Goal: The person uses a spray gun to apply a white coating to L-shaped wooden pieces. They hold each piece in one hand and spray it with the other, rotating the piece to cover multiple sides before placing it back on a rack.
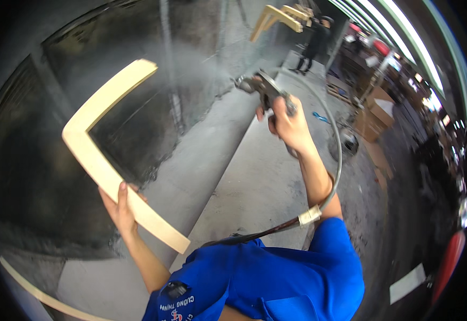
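My left hand (121, 206) is closed around the lower arm of a pale wooden L-shaped frame piece (98, 155), thumb on its front face. The piece is held up and tilted, its corner to the left and its shorter arm reaching up and right. Raised on the right, my right hand (289, 123) grips a metal spray gun (265, 88) whose nozzle points left. A faint mist hangs between the nozzle and the wood. From the gun a grey hose (336, 134) loops down along my right forearm, with a pale tape wrap (309, 215) near the elbow.
A dark, stained booth wall (132, 123) stands on the left. More wooden pieces (276, 21) hang at the back, near a person in dark clothes (316, 43). To the right are a cardboard box (375, 115) and a metal bucket (345, 143). A curved pale strip (46, 299) lies lower left.
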The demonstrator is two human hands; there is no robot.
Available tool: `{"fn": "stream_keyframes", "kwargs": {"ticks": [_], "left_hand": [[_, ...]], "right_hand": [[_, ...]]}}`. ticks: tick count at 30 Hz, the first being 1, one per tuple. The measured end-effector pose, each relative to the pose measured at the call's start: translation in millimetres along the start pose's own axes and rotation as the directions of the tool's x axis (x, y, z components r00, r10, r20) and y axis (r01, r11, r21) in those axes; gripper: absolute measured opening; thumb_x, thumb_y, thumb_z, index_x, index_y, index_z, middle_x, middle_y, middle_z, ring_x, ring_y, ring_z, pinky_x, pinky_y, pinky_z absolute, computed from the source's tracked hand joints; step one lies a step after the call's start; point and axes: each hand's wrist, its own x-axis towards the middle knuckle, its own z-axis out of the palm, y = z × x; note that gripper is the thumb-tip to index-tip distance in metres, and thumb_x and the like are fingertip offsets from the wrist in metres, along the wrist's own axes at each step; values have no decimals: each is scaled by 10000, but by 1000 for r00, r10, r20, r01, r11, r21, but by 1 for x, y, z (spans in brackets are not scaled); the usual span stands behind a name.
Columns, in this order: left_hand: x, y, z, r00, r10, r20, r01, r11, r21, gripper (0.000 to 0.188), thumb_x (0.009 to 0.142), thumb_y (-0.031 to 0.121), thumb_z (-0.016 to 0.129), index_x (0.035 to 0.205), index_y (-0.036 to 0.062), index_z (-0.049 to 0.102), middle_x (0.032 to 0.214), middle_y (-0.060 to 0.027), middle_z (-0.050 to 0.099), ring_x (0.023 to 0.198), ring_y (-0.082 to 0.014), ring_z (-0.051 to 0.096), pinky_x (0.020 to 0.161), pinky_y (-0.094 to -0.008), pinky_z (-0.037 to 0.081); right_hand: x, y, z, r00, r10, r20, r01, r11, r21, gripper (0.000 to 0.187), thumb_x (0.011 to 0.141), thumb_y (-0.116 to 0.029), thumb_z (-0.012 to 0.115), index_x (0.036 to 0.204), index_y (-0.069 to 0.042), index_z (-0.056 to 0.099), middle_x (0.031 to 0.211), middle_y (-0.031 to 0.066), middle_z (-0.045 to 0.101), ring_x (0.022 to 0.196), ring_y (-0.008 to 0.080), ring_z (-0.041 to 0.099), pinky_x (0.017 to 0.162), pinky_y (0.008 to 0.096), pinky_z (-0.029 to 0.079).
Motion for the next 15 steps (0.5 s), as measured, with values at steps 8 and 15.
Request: {"fn": "stream_keyframes", "kwargs": {"ticks": [8,15], "left_hand": [[27,-24,-28,972,234,32,-233,934,272,412,986,127,755,1288,19,497,915,-74,638,751,-156,645,725,-306,554],[33,-42,-21,899,436,29,-394,781,484,470,938,118,800,1334,14,571,1064,-175,762,1004,-218,733,895,-350,552]], "right_hand": [[-7,-82,-9,955,-103,279,105,994,8,709,1049,-664,489,1391,-54,604,773,11,646,492,34,423,441,218,342],[-10,-176,23,878,-292,379,297,954,46,1222,795,-930,450,1448,103,439,1106,252,670,462,74,523,337,195,330]]}}
